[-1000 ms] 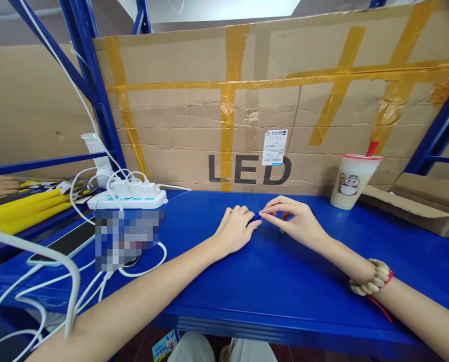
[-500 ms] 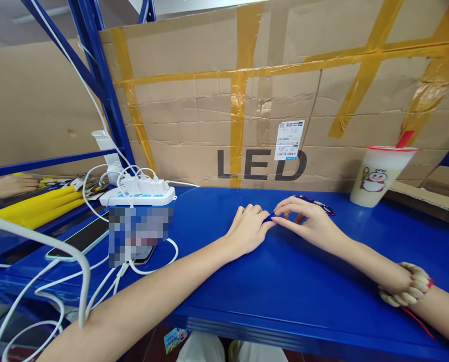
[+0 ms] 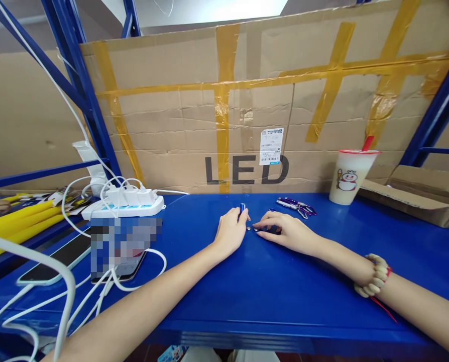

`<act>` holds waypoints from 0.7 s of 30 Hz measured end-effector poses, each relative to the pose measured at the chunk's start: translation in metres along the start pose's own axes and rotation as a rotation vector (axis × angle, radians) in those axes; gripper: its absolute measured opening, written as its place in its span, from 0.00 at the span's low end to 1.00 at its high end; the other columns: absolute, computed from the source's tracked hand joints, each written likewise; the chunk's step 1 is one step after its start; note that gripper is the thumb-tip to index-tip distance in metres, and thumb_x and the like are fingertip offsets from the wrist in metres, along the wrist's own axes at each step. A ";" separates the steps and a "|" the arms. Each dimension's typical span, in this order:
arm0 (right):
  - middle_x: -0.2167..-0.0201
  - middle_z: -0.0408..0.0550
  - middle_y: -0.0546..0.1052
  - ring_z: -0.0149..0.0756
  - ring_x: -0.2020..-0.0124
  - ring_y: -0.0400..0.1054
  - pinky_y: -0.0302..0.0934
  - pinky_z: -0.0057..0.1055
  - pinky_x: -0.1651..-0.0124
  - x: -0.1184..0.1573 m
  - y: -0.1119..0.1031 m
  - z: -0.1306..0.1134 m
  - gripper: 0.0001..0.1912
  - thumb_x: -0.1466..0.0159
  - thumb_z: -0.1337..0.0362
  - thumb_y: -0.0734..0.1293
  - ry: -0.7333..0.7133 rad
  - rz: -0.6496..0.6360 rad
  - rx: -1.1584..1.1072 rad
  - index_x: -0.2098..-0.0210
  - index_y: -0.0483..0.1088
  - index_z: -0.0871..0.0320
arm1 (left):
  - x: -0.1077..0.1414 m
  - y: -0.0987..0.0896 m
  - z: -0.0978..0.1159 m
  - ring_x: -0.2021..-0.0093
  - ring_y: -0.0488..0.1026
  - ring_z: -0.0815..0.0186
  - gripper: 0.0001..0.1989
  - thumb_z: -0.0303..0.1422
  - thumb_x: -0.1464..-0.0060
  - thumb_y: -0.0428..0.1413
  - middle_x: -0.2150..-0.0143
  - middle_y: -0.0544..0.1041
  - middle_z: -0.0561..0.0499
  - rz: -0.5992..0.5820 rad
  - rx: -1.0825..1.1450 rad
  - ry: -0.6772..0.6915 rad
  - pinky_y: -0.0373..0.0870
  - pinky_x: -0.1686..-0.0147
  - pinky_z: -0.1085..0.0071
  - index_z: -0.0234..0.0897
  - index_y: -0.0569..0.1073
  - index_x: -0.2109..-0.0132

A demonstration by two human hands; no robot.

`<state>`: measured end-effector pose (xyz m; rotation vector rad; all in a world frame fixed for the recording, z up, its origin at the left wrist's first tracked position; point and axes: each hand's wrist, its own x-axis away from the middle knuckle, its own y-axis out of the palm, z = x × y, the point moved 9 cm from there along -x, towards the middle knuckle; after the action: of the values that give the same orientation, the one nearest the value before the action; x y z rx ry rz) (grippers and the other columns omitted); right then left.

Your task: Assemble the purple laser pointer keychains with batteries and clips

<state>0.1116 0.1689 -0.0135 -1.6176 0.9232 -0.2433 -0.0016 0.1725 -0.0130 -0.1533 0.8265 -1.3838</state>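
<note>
Left hand (image 3: 230,230): fingers curled around a blue tube (image 3: 242,206), one end showing above the grip. Right hand (image 3: 288,230): loosely bent, thumb and forefinger slightly parted at a small disc (image 3: 256,230); whether pinched, cannot tell. Second disc (image 3: 248,229): on the blue table (image 3: 247,296), between the hands. Purple item (image 3: 296,206): flat, just beyond the right hand. Cup (image 3: 348,181): farther right, with red straw (image 3: 367,144). Power strip (image 3: 154,206): far left, plugs fitted.
</note>
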 end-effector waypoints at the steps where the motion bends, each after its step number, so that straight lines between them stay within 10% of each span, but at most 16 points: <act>1: 0.60 0.46 0.72 0.36 0.61 0.67 0.61 0.29 0.65 0.000 0.000 -0.001 0.16 0.38 0.54 0.59 0.004 -0.003 0.011 0.57 0.72 0.49 | 0.001 0.000 0.002 0.66 0.69 0.66 0.15 0.36 0.41 0.41 0.68 0.73 0.50 -0.001 0.024 0.001 0.64 0.62 0.70 0.36 0.68 0.71; 21: 0.68 0.45 0.74 0.33 0.67 0.68 0.61 0.30 0.61 -0.001 -0.014 0.002 0.04 0.45 0.65 0.67 -0.026 0.143 -0.043 0.72 0.74 0.57 | 0.012 0.009 0.025 0.74 0.68 0.71 0.12 0.36 0.44 0.47 0.73 0.71 0.53 -0.086 0.349 0.102 0.66 0.68 0.73 0.35 0.69 0.58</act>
<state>0.1177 0.1706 -0.0013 -1.5822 1.0251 -0.1044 0.0201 0.1544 -0.0050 0.1542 0.6551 -1.6051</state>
